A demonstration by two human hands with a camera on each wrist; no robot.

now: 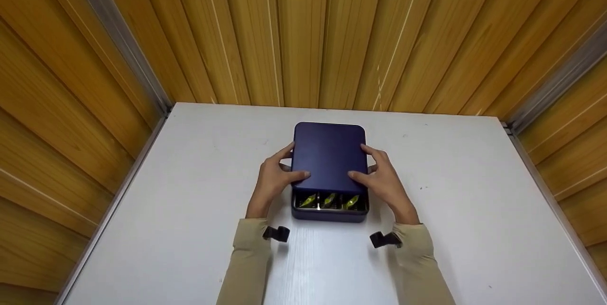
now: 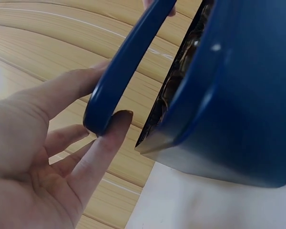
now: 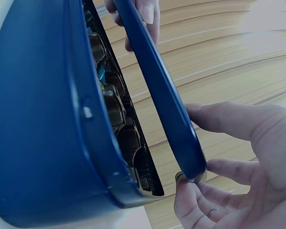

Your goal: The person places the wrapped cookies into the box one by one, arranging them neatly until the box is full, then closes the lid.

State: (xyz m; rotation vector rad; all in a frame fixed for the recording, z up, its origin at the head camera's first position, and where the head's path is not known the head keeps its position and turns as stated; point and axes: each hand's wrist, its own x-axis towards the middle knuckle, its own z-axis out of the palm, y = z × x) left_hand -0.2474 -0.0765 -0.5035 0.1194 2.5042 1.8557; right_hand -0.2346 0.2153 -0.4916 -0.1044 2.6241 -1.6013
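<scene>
A dark blue lid (image 1: 329, 155) is held between both hands, raised above a blue rectangular tin (image 1: 329, 216). My left hand (image 1: 275, 179) pinches the lid's left edge, thumb on top and fingers beneath. On the opposite edge my right hand (image 1: 383, 180) grips it the same way. In both wrist views a gap shows between the lid (image 2: 121, 67) and the rim of the tin (image 3: 43, 95). Along the tin's near side, small yellow-green wrapped pieces (image 1: 329, 200) sit in compartments of a dark insert. The lid hides the rest of the contents in the head view.
The tin stands on a white table (image 1: 189, 229). Wood-patterned panels (image 1: 303, 34) rise behind the table and at both sides, with metal posts at the corners. A small black device (image 1: 277, 234) is strapped at each wrist, over beige sleeves (image 1: 246, 267).
</scene>
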